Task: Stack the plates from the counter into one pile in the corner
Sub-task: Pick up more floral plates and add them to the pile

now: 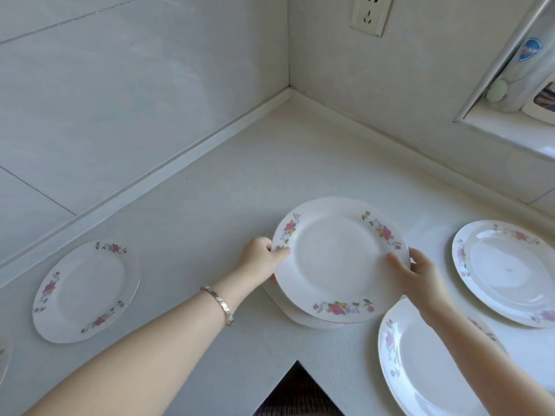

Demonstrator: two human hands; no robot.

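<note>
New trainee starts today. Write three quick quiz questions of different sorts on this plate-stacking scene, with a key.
1. True or false: both hands hold the floral plate by its rim.
2. Which wrist wears the bracelet? A) left B) right C) neither
3. Fill in: the lone plate at far left lies flat on the ____.

Key:
1. True. The left hand and right hand each have a grip on opposite edges; another plate's rim shows beneath.
2. A.
3. Counter.
</note>
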